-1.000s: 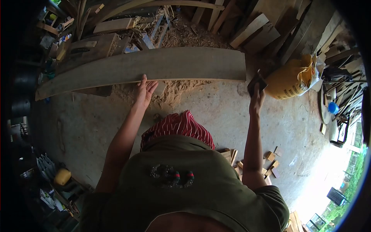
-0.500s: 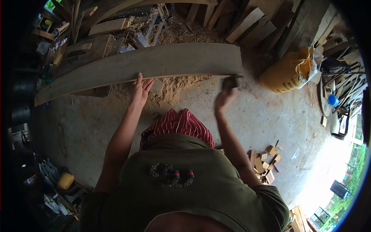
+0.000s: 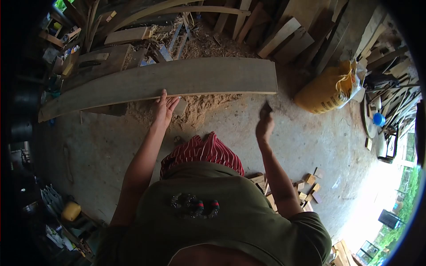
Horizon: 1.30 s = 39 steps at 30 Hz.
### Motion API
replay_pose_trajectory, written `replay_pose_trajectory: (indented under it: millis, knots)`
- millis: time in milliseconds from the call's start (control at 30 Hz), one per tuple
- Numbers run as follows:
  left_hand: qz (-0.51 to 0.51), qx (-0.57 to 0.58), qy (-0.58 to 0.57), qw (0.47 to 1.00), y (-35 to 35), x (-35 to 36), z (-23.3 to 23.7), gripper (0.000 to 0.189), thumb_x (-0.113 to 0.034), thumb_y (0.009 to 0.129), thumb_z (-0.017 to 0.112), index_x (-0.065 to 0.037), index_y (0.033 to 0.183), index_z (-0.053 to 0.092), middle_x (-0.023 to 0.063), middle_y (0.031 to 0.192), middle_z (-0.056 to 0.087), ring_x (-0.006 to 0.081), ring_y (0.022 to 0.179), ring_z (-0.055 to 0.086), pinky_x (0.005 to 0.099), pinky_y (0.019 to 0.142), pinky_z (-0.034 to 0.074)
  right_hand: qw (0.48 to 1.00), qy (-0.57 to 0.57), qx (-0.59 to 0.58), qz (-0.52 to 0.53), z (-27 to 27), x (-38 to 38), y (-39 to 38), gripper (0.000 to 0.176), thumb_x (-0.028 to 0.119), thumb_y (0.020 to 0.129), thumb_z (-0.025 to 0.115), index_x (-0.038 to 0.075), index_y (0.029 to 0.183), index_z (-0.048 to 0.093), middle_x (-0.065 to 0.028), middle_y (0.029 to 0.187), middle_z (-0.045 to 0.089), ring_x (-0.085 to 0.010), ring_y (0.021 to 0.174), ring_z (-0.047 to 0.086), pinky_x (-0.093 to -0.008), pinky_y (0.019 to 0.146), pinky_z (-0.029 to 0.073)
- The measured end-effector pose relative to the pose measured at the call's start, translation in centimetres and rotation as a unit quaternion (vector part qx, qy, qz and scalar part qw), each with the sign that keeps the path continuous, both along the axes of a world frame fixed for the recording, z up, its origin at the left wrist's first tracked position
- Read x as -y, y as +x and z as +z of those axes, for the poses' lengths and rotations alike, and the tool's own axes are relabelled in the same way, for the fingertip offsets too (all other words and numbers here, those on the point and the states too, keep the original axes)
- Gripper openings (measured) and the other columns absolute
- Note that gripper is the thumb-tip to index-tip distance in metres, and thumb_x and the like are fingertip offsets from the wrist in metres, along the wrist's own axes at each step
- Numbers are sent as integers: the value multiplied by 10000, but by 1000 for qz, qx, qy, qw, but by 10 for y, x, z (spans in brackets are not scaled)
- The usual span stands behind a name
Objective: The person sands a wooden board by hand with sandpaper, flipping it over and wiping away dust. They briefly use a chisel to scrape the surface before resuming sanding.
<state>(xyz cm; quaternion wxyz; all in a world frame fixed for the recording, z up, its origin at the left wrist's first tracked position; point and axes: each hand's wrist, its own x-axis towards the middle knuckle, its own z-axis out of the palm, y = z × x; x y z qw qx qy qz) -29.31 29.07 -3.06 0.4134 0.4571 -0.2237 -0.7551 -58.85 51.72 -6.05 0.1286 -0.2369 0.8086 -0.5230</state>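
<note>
A long, curved wooden board (image 3: 186, 76) stretches across the view in front of me, its left end tapering lower than the squared right end. My left hand (image 3: 165, 111) is palm up at the board's near edge, thumb over the edge and the other fingers spread against it from below. Beyond the board's lower right corner, my right hand (image 3: 265, 127) is closed around a small dark block (image 3: 266, 109). Blur hides the block's details, and a gap shows between it and the board.
Sawdust and shavings (image 3: 202, 111) lie under and behind the board. A yellow sack (image 3: 317, 95) stands at the right, near leaning planks (image 3: 279, 37). Small wood offcuts (image 3: 310, 179) are piled on the concrete floor (image 3: 111, 150) by my right elbow.
My right hand has moved with the dark block from the board's right corner back toward me, off the edge. The left hand keeps its place on the board; the view has shifted slightly.
</note>
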Motion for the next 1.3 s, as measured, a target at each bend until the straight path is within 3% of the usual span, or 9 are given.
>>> replay_pose_trajectory:
  millis: [100, 233, 333, 567, 600, 633, 967, 1167, 1300]
  knots:
    - [30, 14, 4, 999, 0, -5, -5, 466, -271, 962, 616, 86, 1227, 479, 203, 1098, 622, 284, 1032, 660, 400, 949, 578, 987, -64, -144, -42, 68, 3, -48, 421, 239, 1066, 340, -5, 1370, 501, -198, 1377, 538, -254, 1254, 540, -346, 1042, 420]
    - [12, 12, -24, 1000, -5, 1, 1, 460, -270, 962, 616, 89, 1219, 486, 193, 1069, 629, 274, 1006, 670, 392, 934, 586, 917, 86, -315, 228, 98, 47, -82, 347, 84, 964, 461, 60, 1295, 563, -237, 1290, 563, -409, 1156, 566, -441, 920, 500]
    - [12, 9, -12, 1000, -3, 0, 0, 465, -268, 961, 618, 91, 1223, 483, 194, 1072, 628, 271, 1001, 671, 380, 927, 590, 943, 100, -257, 186, 73, 111, -135, 242, 190, 977, 499, 18, 1115, 600, -279, 907, 632, -456, 916, 609, -508, 687, 492]
    - [44, 0, 25, 999, -3, -1, -6, 385, -261, 936, 659, 40, 1129, 517, 179, 1100, 609, 277, 978, 670, 405, 919, 592, 954, 82, -195, 213, 58, 85, -154, 311, 197, 1003, 479, -15, 1216, 558, -218, 953, 662, -305, 783, 656, -409, 712, 501]
    - [41, 3, 13, 999, -5, -1, -7, 364, -261, 934, 662, 29, 1103, 521, 170, 1075, 609, 274, 958, 672, 401, 905, 598, 920, 33, -294, 258, 49, 61, -150, 340, 214, 1010, 475, -24, 1245, 535, -200, 992, 650, -204, 789, 630, -391, 705, 506]
    - [38, 10, 2, 999, -4, -3, -7, 344, -261, 932, 666, 17, 1076, 524, 161, 1050, 610, 270, 937, 674, 398, 890, 605, 972, 104, -13, 212, 84, 39, -114, 285, 163, 988, 485, -11, 1199, 563, -269, 1007, 655, -420, 884, 655, -450, 753, 493]
    - [48, 28, 17, 998, -11, -9, 22, 385, -248, 913, 687, 33, 1104, 508, 163, 1027, 618, 285, 944, 681, 355, 788, 639, 868, 81, -435, 224, 53, 76, 26, 530, -86, 850, 449, -17, 1375, 465, -224, 1415, 478, -381, 1352, 418, -470, 1155, 316]
    - [57, 9, 26, 998, 9, -8, 17, 496, -270, 900, 703, 43, 1230, 505, 189, 1084, 633, 272, 978, 680, 372, 867, 614, 849, 45, -420, 319, 75, 88, 53, 491, -82, 855, 470, -38, 1344, 494, -207, 1397, 509, -356, 1315, 473, -440, 1130, 357]
    - [130, -22, 42, 990, 51, -7, 44, 579, -273, 990, 551, 47, 1422, 335, 268, 1242, 571, 317, 1114, 624, 400, 934, 575, 849, 164, -486, 126, 41, 75, -12, 462, -91, 868, 444, -46, 1324, 504, -223, 1358, 535, -371, 1296, 486, -420, 1116, 382]
